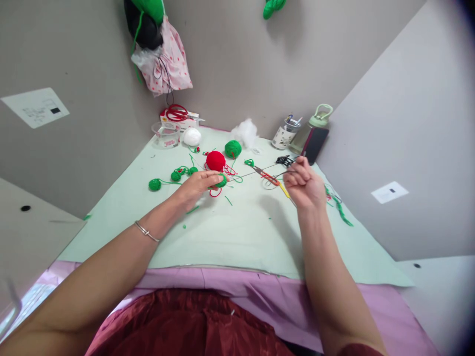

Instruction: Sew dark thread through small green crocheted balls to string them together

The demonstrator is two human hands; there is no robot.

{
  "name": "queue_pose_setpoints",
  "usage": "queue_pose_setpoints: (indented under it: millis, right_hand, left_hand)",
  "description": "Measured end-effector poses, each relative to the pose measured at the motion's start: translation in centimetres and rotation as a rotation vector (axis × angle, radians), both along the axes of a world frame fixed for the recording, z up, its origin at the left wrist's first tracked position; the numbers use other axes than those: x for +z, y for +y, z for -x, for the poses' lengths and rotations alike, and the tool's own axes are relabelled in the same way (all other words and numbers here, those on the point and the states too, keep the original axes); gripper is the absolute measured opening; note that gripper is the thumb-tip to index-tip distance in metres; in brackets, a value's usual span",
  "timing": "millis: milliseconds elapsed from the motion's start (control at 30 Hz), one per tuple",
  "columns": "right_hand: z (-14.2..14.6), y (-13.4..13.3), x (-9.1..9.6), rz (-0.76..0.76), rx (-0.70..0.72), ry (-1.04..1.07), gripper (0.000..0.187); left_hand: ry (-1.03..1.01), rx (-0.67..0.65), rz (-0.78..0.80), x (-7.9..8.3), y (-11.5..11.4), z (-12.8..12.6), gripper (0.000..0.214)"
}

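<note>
My left hand (pixel 202 184) pinches a small round green crocheted piece (pixel 221 181) between thumb and fingers, above the table. A thin dark thread (pixel 256 171) runs taut from that piece across to my right hand (pixel 305 182), which is raised and closed on it. A small tip shows above the right fingers; whether it is a needle I cannot tell. Under the thread lie scissors with orange handles (pixel 270 178) and a yellow-handled tool (pixel 284 191). Just behind the left hand sit a red yarn ball (pixel 215 160) and a green yarn ball (pixel 233 149).
Small green crocheted balls (pixel 155 184) lie at the left. Along the back stand a plastic tub (pixel 166 136), a white yarn ball (pixel 192 137), white stuffing (pixel 245 132), a pen cup (pixel 284 136), a bottle (pixel 318 118) and a phone (pixel 315 145). Red-handled scissors (pixel 177 112) rest on a box.
</note>
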State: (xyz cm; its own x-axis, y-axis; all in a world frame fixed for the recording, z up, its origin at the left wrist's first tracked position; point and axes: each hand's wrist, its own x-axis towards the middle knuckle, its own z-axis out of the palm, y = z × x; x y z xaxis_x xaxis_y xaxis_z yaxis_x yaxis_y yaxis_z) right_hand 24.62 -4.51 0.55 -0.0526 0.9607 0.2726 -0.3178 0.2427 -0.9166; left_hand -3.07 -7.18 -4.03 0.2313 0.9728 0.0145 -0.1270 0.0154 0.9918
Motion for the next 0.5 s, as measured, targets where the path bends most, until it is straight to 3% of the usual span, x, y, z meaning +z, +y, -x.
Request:
queue_pose_setpoints:
  millis: [100, 200, 400, 500]
  right_hand:
    - [-1.3, 0.2, 0.5, -0.031, -0.057, 0.023, 0.020]
    - [-1.1, 0.0, 0.1, -0.035, -0.094, -0.140, 0.019]
    - [0.0, -0.1, -1.3, -0.177, -0.546, -0.764, 0.028]
    - [0.6, -0.2, -1.8, -0.191, -0.463, -0.819, 0.036]
  left_hand:
    - [0.007, -0.062, -0.004, 0.0, -0.1, 0.0, 0.032]
    - [-0.032, -0.121, 0.039, 0.1, -0.2, 0.1, 0.032]
    - [-0.188, -0.166, 0.118, 0.4, -0.5, 0.3, 0.033]
    - [-0.227, -0.186, 0.113, 0.4, -0.5, 0.2, 0.031]
